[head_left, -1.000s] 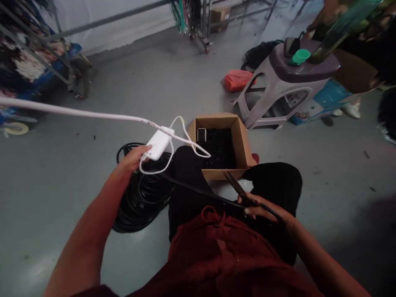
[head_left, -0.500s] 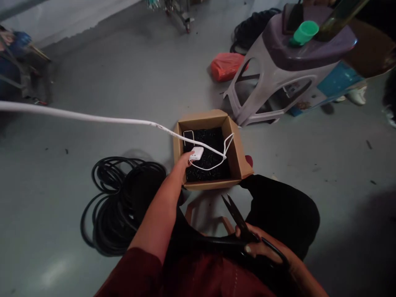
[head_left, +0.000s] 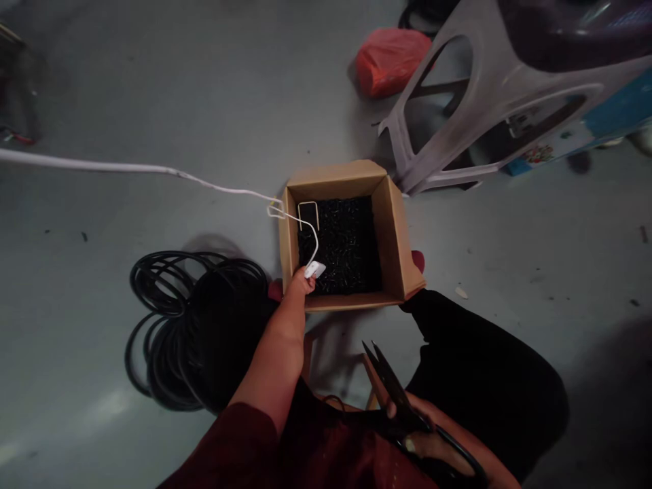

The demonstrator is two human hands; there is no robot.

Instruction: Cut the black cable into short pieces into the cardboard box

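Observation:
My left hand (head_left: 304,282) grips a small white device (head_left: 314,269) over the left side of an open cardboard box (head_left: 396,234). A thin white cord runs from the device to a thicker white cable (head_left: 127,166) on the left. Many small black pieces (head_left: 346,244) fill the box bottom, and a phone-like dark object with a pale edge (head_left: 308,214) lies in its upper left corner. Near my lap, my right hand (head_left: 425,441) is closed around black scissors (head_left: 394,390), whose blades point up and slightly apart.
Coiled black tubing (head_left: 170,339) lies on the floor left of my legs. Beyond the box on the right stand a grey plastic stool (head_left: 432,159) and a red plastic bag (head_left: 392,61). A blue and white box (head_left: 565,139) is behind the stool.
The view has shifted closer to the box. My left hand has moved the white device left and down, and the cord's loop has swung to the box's left edge. The scissors remain in my right hand.

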